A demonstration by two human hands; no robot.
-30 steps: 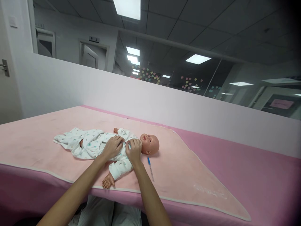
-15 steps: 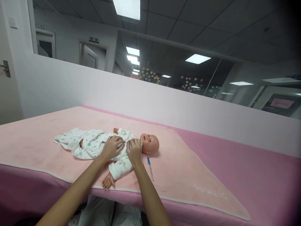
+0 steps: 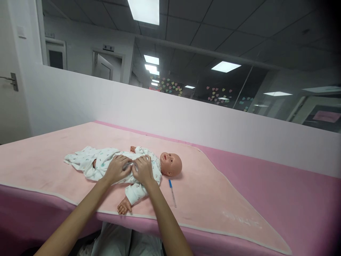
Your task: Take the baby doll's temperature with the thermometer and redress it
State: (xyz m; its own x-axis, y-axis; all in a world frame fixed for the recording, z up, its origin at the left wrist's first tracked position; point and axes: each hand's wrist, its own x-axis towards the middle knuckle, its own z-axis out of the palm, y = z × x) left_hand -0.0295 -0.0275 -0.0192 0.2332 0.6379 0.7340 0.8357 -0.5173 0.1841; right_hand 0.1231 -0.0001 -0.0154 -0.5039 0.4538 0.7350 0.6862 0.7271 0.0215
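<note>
On its back lies a baby doll [image 3: 172,164], its head toward the right, dressed in a white patterned baby outfit [image 3: 99,161]. My left hand [image 3: 118,169] rests on the belly of the outfit, its fingers curled and pinching the fabric. Close beside it, almost touching, my right hand [image 3: 142,169] also has its fingers closed on the front of the outfit. The fingertips partly hide the cloth between them. The doll's near hand [image 3: 124,206] sticks out of its sleeve toward the table edge.
A thin clear stick with a blue cap [image 3: 172,193] lies near the doll's head. Under everything is a pale pink blanket [image 3: 213,199] with white edging, spread over a darker pink table cover [image 3: 266,170]. A low white wall [image 3: 186,117] with glass above runs behind.
Both my hands have shifted left, from the upper chest down toward the doll's belly, fingers still at the cloth. The view has tilted slightly; doll and stick stay put.
</note>
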